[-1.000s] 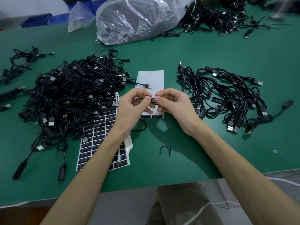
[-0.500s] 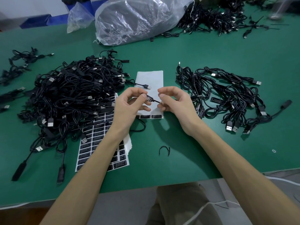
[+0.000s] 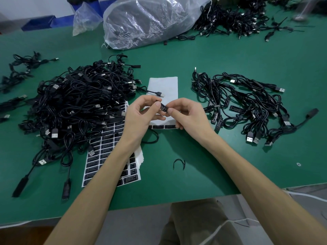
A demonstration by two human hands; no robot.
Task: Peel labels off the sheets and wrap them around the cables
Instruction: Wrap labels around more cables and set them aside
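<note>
My left hand (image 3: 141,117) and my right hand (image 3: 187,115) meet above the table's middle and pinch a small black label (image 3: 163,108) between thumbs and fingertips. A thin black cable (image 3: 152,138) loops out from under my left hand; whether the label touches it I cannot tell. Beneath the hands lies a nearly bare white backing sheet (image 3: 164,85) with a last row of black labels at its near edge. A full label sheet (image 3: 99,160) lies under my left forearm. A USB plug (image 3: 159,93) rests on the white sheet.
A big heap of black USB cables (image 3: 76,106) fills the left. A smaller pile of labelled cables (image 3: 247,106) lies right. A clear plastic bag (image 3: 150,20) and more cables (image 3: 235,20) sit at the back. A short wire scrap (image 3: 179,163) lies near the front edge.
The hands, pressed together a second ago, drew slightly apart, and the black label now shows stretched between the two thumbs. Both hands sit a little higher over the white sheet.
</note>
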